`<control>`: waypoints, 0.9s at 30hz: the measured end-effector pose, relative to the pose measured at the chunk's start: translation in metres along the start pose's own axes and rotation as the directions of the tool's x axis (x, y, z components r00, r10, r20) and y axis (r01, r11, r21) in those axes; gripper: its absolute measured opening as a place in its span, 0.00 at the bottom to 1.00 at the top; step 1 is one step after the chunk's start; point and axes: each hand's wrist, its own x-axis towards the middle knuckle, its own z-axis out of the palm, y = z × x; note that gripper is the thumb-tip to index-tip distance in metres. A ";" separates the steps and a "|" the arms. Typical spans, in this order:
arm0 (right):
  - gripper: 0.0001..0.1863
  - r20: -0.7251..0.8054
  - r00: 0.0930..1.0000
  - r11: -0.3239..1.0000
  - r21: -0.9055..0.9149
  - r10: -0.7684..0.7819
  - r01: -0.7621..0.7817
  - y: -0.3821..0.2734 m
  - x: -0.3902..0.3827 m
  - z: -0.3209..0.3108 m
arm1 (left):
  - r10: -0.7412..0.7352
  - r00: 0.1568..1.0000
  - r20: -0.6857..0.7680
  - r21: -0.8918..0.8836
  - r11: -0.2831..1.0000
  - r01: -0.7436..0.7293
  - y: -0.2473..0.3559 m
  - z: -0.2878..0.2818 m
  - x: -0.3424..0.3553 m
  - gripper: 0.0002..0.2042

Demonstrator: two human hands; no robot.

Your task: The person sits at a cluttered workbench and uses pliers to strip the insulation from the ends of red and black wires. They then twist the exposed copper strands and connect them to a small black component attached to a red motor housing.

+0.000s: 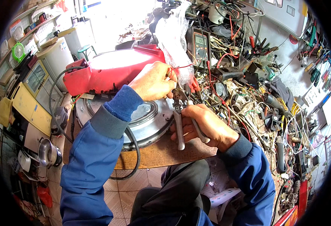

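My right hand (209,124) is closed round the pale handles of a pair of pliers (179,130), whose dark jaws point up and away from me. Just left of the jaws, my left hand (156,81) is pinched closed, and a short red wire (183,67) sticks out from its fingertips to the right. What lies between the fingers is partly hidden. Under both hands sits a round metal appliance part (146,141) with a raised ring. Behind it rests a red plastic housing (122,66), shiny on top.
A wooden tabletop (154,161) carries these parts. To the right spreads a heap of tangled wires (244,109) and tools, with a multimeter (200,45) at its back. A black cable (137,154) loops over the front edge. A metal pot (48,152) stands at the left.
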 end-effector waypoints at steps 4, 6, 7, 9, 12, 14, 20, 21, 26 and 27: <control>0.26 -0.009 1.000 1.000 -0.022 0.000 0.000 0.002 0.001 -0.003 | 0.000 1.000 0.013 0.003 1.000 0.000 0.000 0.001 0.002 0.04; 0.26 -0.001 1.000 1.000 -0.021 0.005 -0.005 0.004 0.003 -0.005 | -0.004 1.000 0.015 0.009 1.000 0.004 -0.001 0.001 0.002 0.04; 0.25 -0.002 1.000 0.999 -0.032 0.001 -0.002 0.004 0.003 -0.005 | -0.006 1.000 0.016 0.012 1.000 0.006 0.000 0.001 0.002 0.04; 0.25 -0.007 1.000 0.998 -0.055 -0.005 0.005 0.004 0.003 -0.005 | 0.013 1.000 -0.013 -0.004 1.000 -0.013 0.001 0.001 0.001 0.06; 0.25 -0.035 0.999 0.998 -0.057 0.007 -0.009 0.004 0.003 -0.002 | 0.040 0.999 -0.034 -0.003 0.999 -0.040 -0.001 0.002 0.001 0.06; 0.25 -0.031 0.999 0.996 -0.087 0.008 -0.011 0.004 0.004 -0.002 | 0.053 0.998 -0.039 0.006 0.999 -0.052 -0.002 0.003 0.001 0.06; 0.25 -0.027 1.000 0.988 -0.154 0.002 -0.006 0.004 0.004 -0.004 | 0.114 0.992 -0.050 0.061 0.992 -0.110 -0.008 0.003 0.004 0.05; 0.25 -0.028 1.000 0.985 -0.175 -0.005 0.000 0.004 0.004 -0.005 | 0.115 0.992 -0.054 0.074 0.991 -0.111 -0.009 0.003 0.004 0.05; 0.25 -0.068 0.997 0.989 -0.145 -0.029 0.019 0.006 0.003 -0.002 | 0.121 0.991 -0.057 0.074 0.990 -0.117 -0.009 0.003 0.005 0.05; 0.25 -0.062 0.997 0.988 -0.153 -0.037 0.027 0.008 0.004 -0.004 | 0.119 0.991 -0.057 0.072 0.991 -0.114 -0.009 0.004 0.004 0.05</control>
